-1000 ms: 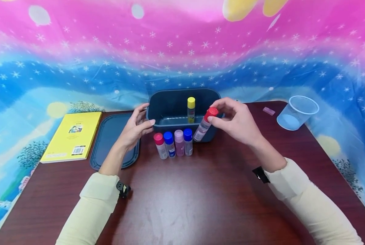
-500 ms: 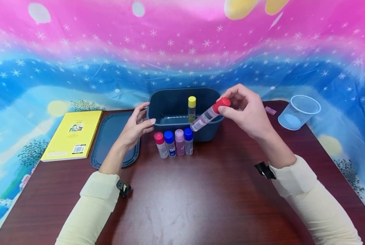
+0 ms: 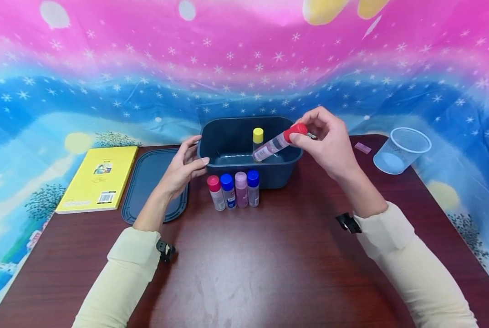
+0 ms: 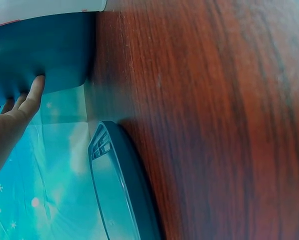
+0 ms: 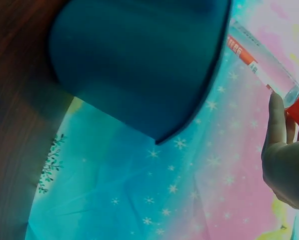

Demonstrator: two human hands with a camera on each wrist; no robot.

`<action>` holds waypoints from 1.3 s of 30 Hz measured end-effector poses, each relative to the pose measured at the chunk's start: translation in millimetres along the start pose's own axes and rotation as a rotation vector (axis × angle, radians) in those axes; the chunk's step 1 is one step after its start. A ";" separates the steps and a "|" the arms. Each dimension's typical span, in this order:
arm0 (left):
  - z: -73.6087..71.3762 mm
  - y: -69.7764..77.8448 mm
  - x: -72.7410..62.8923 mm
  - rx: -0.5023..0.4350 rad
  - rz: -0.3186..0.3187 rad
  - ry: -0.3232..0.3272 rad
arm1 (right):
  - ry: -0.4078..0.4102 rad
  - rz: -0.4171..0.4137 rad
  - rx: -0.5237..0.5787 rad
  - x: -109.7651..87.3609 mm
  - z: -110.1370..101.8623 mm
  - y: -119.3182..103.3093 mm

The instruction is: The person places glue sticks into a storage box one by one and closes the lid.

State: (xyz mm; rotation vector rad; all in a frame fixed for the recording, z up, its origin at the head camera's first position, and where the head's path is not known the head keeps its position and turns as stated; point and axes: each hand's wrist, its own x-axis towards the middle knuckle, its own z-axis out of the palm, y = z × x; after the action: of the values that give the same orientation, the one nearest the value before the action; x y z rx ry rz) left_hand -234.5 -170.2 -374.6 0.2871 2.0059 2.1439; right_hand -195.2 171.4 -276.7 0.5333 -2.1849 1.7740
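Shifted inward since the earlier frame, the red-capped tube point(image 3: 275, 145) tilts over the dark bin point(image 3: 275, 175), pinched by the right hand point(image 3: 328, 141), the left hand point(image 3: 182, 166) gripping the bin's end, with 1 yellow-capped tube point(image 3: 258, 135) already inside and 4 tubes point(image 3: 241, 191) left in front.

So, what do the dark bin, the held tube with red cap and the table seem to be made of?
Dark bin: probably moulded plastic, semi-matte, judging by its smooth rounded corners and soft sheen.
Held tube: likely glossy clear plastic, as its body looks see-through, though glass is possible.
Table: wood or wood-look laminate, polished; grain and reflected light show.
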 end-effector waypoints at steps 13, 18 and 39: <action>-0.5 -1.8 -1.1 -0.004 -0.001 0.006 | 0.020 0.085 -0.099 12.9 5.3 20.1; -1.5 -1.5 -0.9 -0.004 0.003 0.005 | 0.008 0.109 -0.164 20.4 8.7 26.1; -2.3 -0.2 -0.9 -0.008 -0.001 -0.008 | -0.091 0.229 -0.233 48.3 29.5 42.5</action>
State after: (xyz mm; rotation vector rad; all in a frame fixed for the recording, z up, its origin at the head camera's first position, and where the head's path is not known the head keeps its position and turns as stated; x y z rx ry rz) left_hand -234.3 -172.7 -375.0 0.2935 1.9928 2.1459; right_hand -256.9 144.9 -299.1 0.3265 -2.5619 1.5935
